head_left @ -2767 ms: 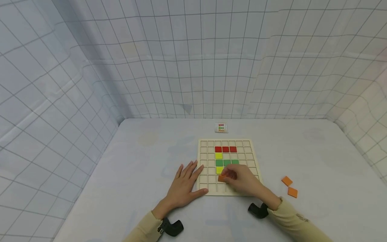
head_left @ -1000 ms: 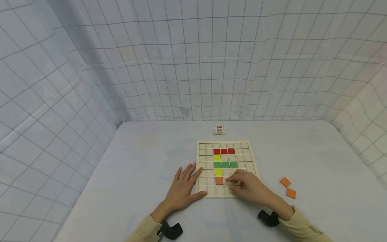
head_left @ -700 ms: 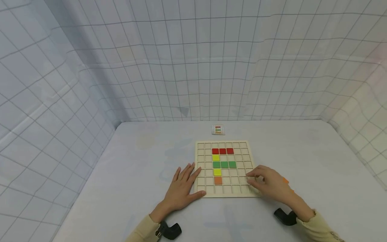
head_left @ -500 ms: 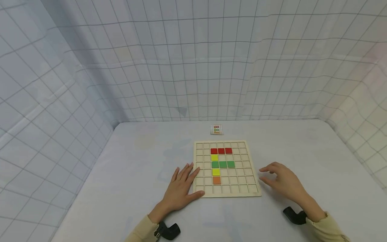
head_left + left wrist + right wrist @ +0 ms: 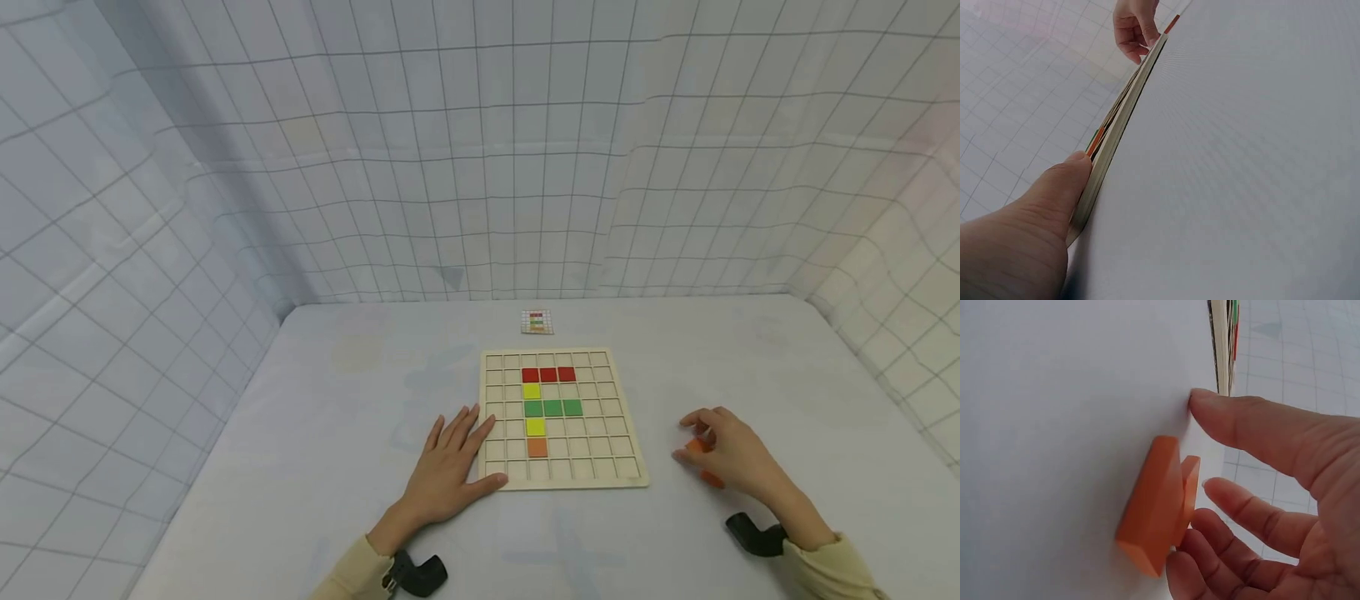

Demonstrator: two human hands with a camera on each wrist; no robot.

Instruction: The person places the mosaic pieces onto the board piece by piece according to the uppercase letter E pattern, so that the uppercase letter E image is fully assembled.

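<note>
A cream grid board [image 5: 600, 467] lies on the table, bearing red [image 5: 548, 375], yellow [image 5: 532, 391] and green tiles [image 5: 552, 408] plus one orange tile [image 5: 537, 447]. My left hand [image 5: 446, 471] rests spread at the board's left edge; its thumb [image 5: 1054, 190] touches the near rim. Right of the board, my right hand [image 5: 731, 457] hovers over two loose orange tiles, a farther one [image 5: 697, 446] and a nearer one [image 5: 712, 479]. In the right wrist view, thumb and index finger stand apart, pinching neither the front tile [image 5: 1150, 509] nor the one behind [image 5: 1190, 487].
A small card [image 5: 537, 322] printed with a coloured grid pattern lies behind the board. White sheeting [image 5: 480, 167] with a line grid rises behind and beside the white table [image 5: 360, 375]. Each wrist wears a black device [image 5: 420, 575].
My right hand has released an orange tile into the board below the lower yellow one, then moved right to the loose orange tiles. The left hand has stayed on the board's edge.
</note>
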